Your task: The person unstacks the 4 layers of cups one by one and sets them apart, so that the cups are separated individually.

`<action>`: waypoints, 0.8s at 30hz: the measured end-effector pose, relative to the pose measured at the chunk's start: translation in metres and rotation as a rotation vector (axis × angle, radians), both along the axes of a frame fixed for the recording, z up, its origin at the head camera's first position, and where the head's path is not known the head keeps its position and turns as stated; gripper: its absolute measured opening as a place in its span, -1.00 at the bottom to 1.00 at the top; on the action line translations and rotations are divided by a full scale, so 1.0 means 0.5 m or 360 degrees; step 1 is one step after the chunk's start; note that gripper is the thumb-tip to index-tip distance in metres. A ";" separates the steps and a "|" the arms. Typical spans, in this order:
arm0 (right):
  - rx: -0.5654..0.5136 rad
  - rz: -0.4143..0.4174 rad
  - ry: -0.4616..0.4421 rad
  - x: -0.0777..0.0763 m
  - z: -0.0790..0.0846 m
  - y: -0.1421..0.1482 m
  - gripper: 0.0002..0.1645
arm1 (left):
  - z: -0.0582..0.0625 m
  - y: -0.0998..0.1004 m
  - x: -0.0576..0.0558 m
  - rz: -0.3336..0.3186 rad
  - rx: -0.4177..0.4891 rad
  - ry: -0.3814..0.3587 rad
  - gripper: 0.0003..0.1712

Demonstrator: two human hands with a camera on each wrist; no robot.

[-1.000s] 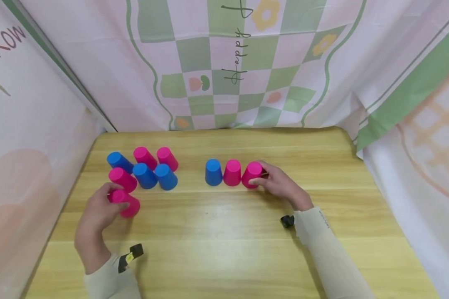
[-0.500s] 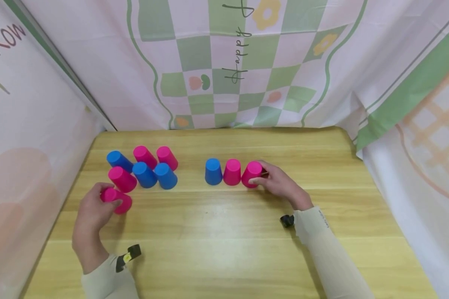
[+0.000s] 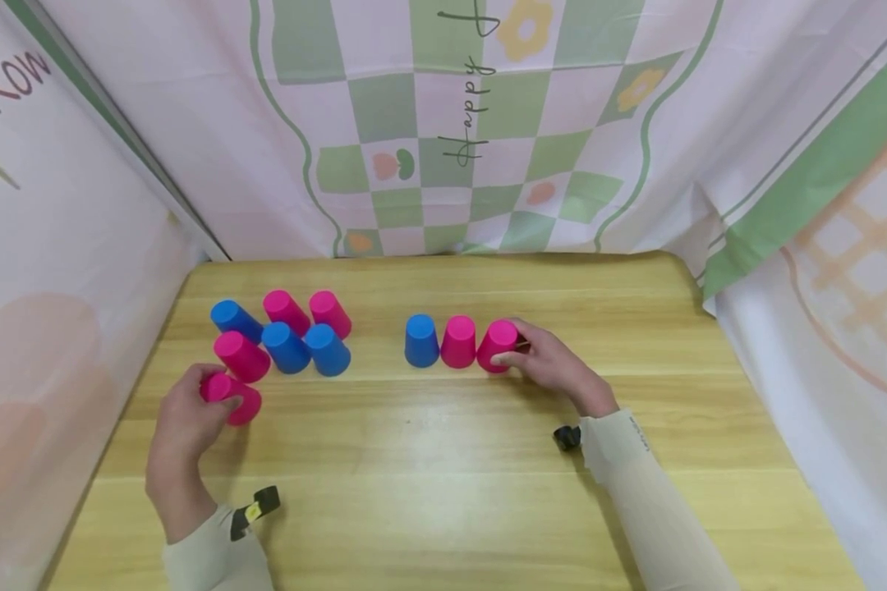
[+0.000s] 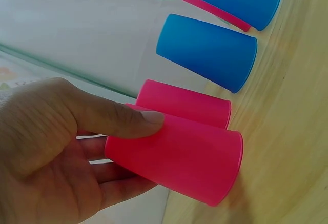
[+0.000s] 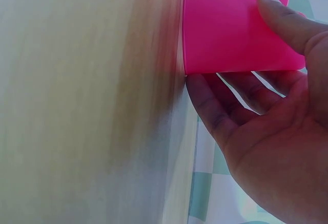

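Observation:
My left hand (image 3: 186, 420) grips an upside-down pink cup (image 3: 245, 405) at the front of the left group, thumb on the near side and fingers behind it. In the left wrist view, that cup (image 4: 184, 157) overlaps another pink cup (image 4: 189, 103) just behind it. On the right, my right hand (image 3: 554, 361) holds a pink cup (image 3: 498, 341) at the end of a short row. Its thumb lies on the cup (image 5: 230, 34) in the right wrist view, with the other fingers along the opposite side. Beside it in the row stand a pink cup (image 3: 459, 342) and a blue cup (image 3: 421, 341).
Several more upturned cups stand at the left: a blue cup (image 3: 236, 321), two pink ones at the back, and a blue cup (image 3: 287, 348) beside another blue cup (image 3: 328, 350). A printed curtain (image 3: 443, 164) hangs behind the wooden table (image 3: 443, 476).
My left hand has shifted a little to the left with its pink cup, and has stayed nearly still over the last half second. My right hand and the row of three look unchanged.

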State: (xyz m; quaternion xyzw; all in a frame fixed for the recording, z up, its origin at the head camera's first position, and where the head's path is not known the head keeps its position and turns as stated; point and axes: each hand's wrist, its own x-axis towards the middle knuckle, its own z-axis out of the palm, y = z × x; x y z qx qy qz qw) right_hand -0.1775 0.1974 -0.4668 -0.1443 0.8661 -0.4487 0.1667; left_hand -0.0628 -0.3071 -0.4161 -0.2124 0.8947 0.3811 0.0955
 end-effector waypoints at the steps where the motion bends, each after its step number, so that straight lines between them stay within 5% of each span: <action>1: -0.0003 -0.0001 0.0003 0.000 0.000 0.000 -0.47 | 0.000 0.000 -0.001 0.0000 0.0000 -0.0001 -0.20; 24: -0.0033 -0.0002 -0.0016 0.000 -0.003 0.001 -0.48 | -0.003 0.008 0.005 0.0015 0.0010 0.0034 -0.21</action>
